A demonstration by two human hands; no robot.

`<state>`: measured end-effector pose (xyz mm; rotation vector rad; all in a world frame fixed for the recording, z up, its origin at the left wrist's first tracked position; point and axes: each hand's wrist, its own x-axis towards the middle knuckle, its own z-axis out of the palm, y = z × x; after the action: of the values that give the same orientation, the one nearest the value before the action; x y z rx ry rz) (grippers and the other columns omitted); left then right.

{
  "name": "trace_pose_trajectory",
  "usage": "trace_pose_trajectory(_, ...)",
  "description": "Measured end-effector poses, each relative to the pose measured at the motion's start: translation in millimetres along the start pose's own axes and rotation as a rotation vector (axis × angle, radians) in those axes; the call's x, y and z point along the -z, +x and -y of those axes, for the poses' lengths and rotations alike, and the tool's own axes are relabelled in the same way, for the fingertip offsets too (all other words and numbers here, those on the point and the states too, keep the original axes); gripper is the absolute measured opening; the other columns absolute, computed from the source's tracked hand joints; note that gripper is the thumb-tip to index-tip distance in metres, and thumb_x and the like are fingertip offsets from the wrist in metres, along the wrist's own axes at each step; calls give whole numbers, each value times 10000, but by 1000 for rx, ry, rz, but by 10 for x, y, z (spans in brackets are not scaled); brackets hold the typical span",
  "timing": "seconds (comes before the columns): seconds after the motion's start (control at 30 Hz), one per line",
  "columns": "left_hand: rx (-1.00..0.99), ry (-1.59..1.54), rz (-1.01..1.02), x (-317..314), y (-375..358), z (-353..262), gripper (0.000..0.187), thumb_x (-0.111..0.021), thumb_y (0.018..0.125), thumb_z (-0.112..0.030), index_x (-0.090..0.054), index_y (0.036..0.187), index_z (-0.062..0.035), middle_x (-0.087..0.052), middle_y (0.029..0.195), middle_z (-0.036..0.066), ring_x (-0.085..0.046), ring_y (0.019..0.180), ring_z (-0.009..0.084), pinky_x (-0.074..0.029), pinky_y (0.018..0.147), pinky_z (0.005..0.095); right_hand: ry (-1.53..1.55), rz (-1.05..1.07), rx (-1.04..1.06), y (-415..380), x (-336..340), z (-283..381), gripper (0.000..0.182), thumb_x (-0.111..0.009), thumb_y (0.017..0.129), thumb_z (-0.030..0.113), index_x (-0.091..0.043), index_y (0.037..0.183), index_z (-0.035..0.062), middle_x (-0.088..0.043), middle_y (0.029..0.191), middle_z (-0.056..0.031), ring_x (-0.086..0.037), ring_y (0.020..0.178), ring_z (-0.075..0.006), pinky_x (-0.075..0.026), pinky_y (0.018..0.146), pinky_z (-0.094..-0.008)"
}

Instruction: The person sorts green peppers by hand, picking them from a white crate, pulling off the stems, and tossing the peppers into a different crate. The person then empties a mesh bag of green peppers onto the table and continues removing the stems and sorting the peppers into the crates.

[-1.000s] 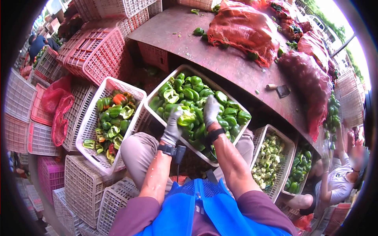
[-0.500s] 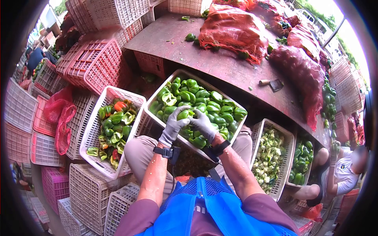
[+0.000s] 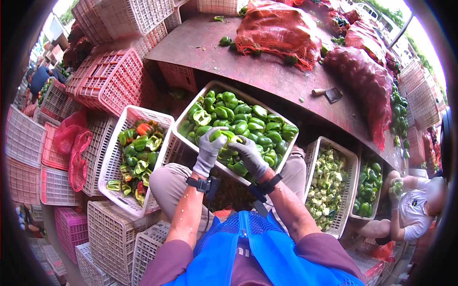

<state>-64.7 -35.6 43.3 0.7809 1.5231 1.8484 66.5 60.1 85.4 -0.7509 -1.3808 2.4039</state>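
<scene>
My left hand (image 3: pixel 210 151), in a grey glove, is closed around a green pepper (image 3: pixel 217 135) above the near left part of a white crate (image 3: pixel 187 146). Close beside it, my right hand (image 3: pixel 251 155), also gloved, has its fingers bent at a pale green piece (image 3: pixel 234 139) between the hands; the fingertips partly hide it. Many green peppers (image 3: pixel 260 112) fill the crate under both hands. To the left, another white crate (image 3: pixel 109 157) holds green and red peppers and cut pieces. On the right, a crate (image 3: pixel 352 183) contains pale green cores.
A metal table (image 3: pixel 205 43) carries red mesh sacks (image 3: pixel 281 33) and a cleaver (image 3: pixel 333 94). Stacked crates (image 3: pixel 109 238) stand at the left. At the right, a co-worker (image 3: pixel 411 207) sits beside a crate of green peppers (image 3: pixel 367 188).
My hands have drawn slightly apart, and more of the pale green piece shows between them. The co-worker's gloved hands have moved lower. The view has shifted a little.
</scene>
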Motion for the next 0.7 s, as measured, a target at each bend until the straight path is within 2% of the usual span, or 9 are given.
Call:
trace_pose_trajectory(0.03,26,-99,14,-5,9,1,326,-651,867,-196,-672,1128,-1,-690,1009,54,-638,914,111,-513,844,258,222,11,-75,4,-3,-25,225,-707,864,232,-639,1028,95,-598,831,57,-524,595,-31,-417,506,-185)
trace_pose_trajectory(0.13,196,-417,25,13,32,70,324,-646,870,-214,-676,1115,-4,-686,1004,47,-634,906,112,-510,844,266,-44,71,-39,135,179,-96,255,-712,865,246,-639,1047,84,-604,844,62,-553,618,-45,-439,513,-211)
trace_pose_trajectory(0.17,195,-361,31,31,30,94,327,-641,877,-249,-685,1097,-11,-683,1002,40,-628,885,109,-509,833,271,-252,41,15,146,212,-47,350,-726,844,264,-638,1091,31,-637,836,8,-600,634,-87,-484,529,-266)
trace_pose_trajectory(0.27,119,-53,-13,81,85,217,267,-670,880,-207,-700,1072,-24,-680,958,-2,-606,841,77,-500,774,243,-1545,-85,351,359,524,26,462,-779,760,283,-681,1173,100,-699,952,-120,-697,772,-210,-547,715,-331)
trace_pose_trajectory(0.37,116,169,-234,186,368,327,305,-722,851,-228,-692,1079,-28,-692,921,32,-623,809,126,-513,751,282,-1192,-149,390,236,804,405,399,-758,784,268,-701,1156,135,-706,1006,-122,-707,816,-269,-551,751,-350)
trace_pose_trajectory(0.5,-215,887,-340,64,679,400,387,-742,762,-368,-678,1051,-119,-681,997,161,-663,911,350,-534,801,440,-1533,-190,478,42,1082,590,364,-742,772,225,-709,1114,106,-690,956,-125,-688,807,-295,-542,712,-390)
trace_pose_trajectory(0.6,-112,1292,-81,-164,790,614,541,-720,773,-491,-607,1194,-171,-631,1144,159,-661,919,352,-535,808,455,-1563,-146,435,94,1247,236,359,-738,774,234,-711,1110,109,-682,937,-147,-675,833,-342,-533,740,-402)
trace_pose_trajectory(0.63,-53,1404,65,-193,782,696,697,-704,793,-539,-500,1373,-211,-516,1353,191,-610,1052,377,-497,906,489,-1376,-220,412,125,1320,92,354,-746,785,222,-707,1109,85,-701,942,-130,-688,853,-293,-535,779,-386)
trace_pose_trajectory(0.7,-248,1473,-31,-195,697,938,788,-638,856,-559,-355,1519,-244,-340,1521,195,-472,1238,391,-394,1021,544,-964,-244,235,201,1354,-31,381,-741,819,234,-681,1145,46,-714,984,-139,-688,890,-226,-533,805,-356)
